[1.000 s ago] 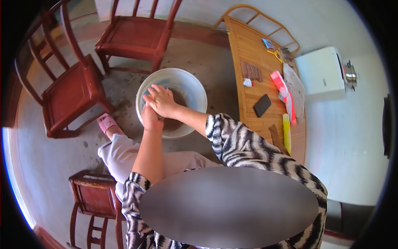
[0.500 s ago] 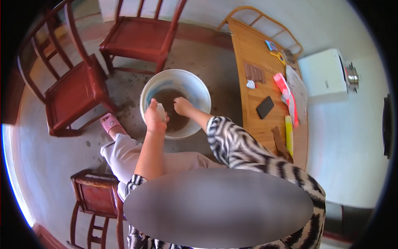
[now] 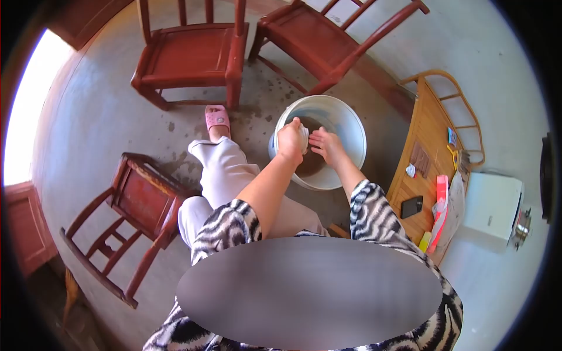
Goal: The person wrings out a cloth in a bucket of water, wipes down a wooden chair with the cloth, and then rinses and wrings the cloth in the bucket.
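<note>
A white bucket [image 3: 352,131] stands on the floor in front of me with murky brown water [image 3: 309,168] in it. Over its left side is my left hand [image 3: 290,140], closed around a small white cloth-like thing [image 3: 304,138] that is mostly hidden by the fingers. My right hand [image 3: 329,147] hovers above the water, its fingers stretched toward the white thing. Nothing shows in that right hand, and a narrow gap seems to lie between its fingertips and the white thing.
Red wooden chairs [image 3: 190,57] stand beyond the bucket, and another chair [image 3: 143,196] is at my left. To the right, a wooden table [image 3: 404,182] holds a phone [image 3: 411,206], a pink-and-clear bag [image 3: 440,205] and yellow scissors [image 3: 453,157]. My foot wears a pink slipper [image 3: 217,119].
My view has swung left, so the bucket appears farther right. My right hand has risen from low over the water, its curled fingers now extended. My left hand keeps hold of the white thing.
</note>
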A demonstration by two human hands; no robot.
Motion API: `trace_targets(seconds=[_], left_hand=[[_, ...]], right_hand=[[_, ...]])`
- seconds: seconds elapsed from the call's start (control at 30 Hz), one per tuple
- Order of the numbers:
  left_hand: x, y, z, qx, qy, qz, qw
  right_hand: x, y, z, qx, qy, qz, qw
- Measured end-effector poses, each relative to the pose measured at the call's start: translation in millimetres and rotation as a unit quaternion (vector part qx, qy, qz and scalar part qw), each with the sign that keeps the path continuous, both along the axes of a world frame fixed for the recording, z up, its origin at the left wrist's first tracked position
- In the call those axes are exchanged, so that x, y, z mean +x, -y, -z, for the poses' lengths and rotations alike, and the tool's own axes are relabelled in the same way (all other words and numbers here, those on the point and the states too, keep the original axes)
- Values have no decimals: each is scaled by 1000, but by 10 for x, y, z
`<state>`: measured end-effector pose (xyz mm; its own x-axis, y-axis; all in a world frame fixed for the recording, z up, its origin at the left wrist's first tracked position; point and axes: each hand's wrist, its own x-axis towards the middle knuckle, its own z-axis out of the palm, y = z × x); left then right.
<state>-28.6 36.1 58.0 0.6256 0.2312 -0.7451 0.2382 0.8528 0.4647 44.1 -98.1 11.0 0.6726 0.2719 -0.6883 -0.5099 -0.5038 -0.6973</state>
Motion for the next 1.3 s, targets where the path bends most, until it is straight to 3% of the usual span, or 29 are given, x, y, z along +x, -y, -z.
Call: trace_targets(seconds=[0.07,0.1,0.17,0.27,0.33,0.4,0.43,0.47,0.5,0.53,0.7,0.8,0.87,0.9,0.97,1.0,1.07,1.1,1.17,1.2,1.23,1.27,1.3], left_hand=[[24,-68,28,0,3,-6,1000],[13,-54,43,-12,13,1,1000],[34,-15,74,-25,26,6,999],[30,1,39,-134,70,-42,988],[28,7,143,-136,67,-43,987],[35,-23,88,-139,51,-49,988],[51,-6,114,-137,53,-52,988],[64,25,152,-134,125,-46,982],[48,34,121,-132,195,-39,971],[4,23,69,-152,163,-57,973],[-82,-40,147,-139,122,-23,982],[-6,-4,109,-65,86,-101,989],[-13,-21,-25,-14,94,-87,992],[-21,-31,-57,40,97,-72,992],[-7,48,20,33,209,56,976],[-28,22,-43,26,172,81,981],[-16,2,-16,74,187,89,976],[-47,-35,-84,53,184,116,975],[42,125,119,202,197,80,956],[-58,39,-121,185,224,120,949],[2,165,-7,300,198,73,930],[11,173,-64,152,201,77,965],[-44,136,-213,91,189,58,976]], right_hand=[[104,-94,-73,265,-129,128,947],[88,-140,-195,264,-129,123,948],[38,-238,-575,385,-132,166,898],[-31,-267,-766,397,-117,136,900],[-126,-288,-818,405,-102,117,901],[-215,-346,-844,322,66,40,944],[-241,-358,-755,324,66,36,943],[-268,-348,-587,175,282,-131,934],[-336,-372,-548,7,473,-285,834],[-427,-359,-516,-14,560,-323,763],[-528,-182,-848,-50,533,-423,731],[-478,-137,-1060,-29,568,-447,691],[-409,-220,-1243,-122,445,-331,823],[-331,-256,-1212,-121,446,-333,822],[-154,-324,-995,-53,197,-226,952],[-109,-335,-739,-2,284,-191,940],[-48,-319,-667,49,134,-170,975],[-73,-344,-685,67,123,-129,982],[-65,-364,-743,63,22,8,998],[21,-253,-587,72,31,23,997],[8,-230,-566,66,69,18,995],[-51,-259,-590,39,108,9,993],[13,-175,-369,73,136,25,988]])
